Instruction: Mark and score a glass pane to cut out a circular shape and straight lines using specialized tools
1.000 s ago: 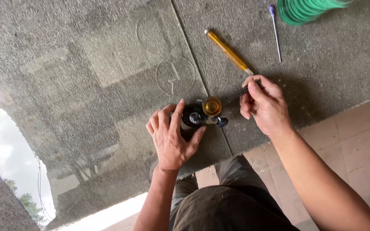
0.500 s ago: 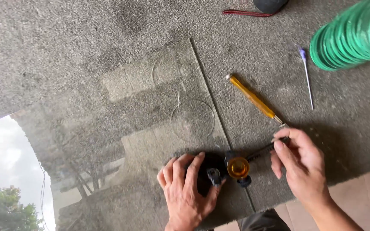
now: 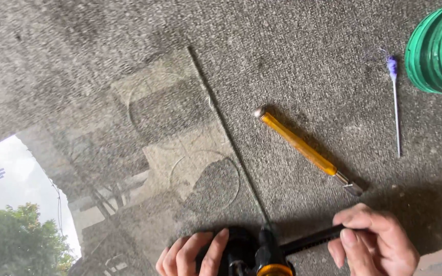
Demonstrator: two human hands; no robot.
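A black circle cutter (image 3: 241,250) with an orange knob (image 3: 272,269) sits on a glass sheet (image 3: 129,153) at the bottom edge of the view. My left hand (image 3: 193,253) lies over its black base, fingers pressed on it. My right hand (image 3: 379,243) pinches the outer end of the cutter's thin black arm (image 3: 310,239). Two faint scored circles (image 3: 205,179) show in the glass above the tool. The glass edge (image 3: 226,133) runs diagonally up from the cutter.
A yellow-handled glass cutter (image 3: 303,149) lies on the grey carpet (image 3: 308,61) just above my right hand. A purple-tipped swab (image 3: 396,102) lies further right. A green ribbed stack (image 3: 441,46) fills the top right corner. The glass reflects sky and trees at lower left.
The view has tilted, so both hands and the circle cutter now sit lower in the frame. My hands keep their hold on the base and the arm.
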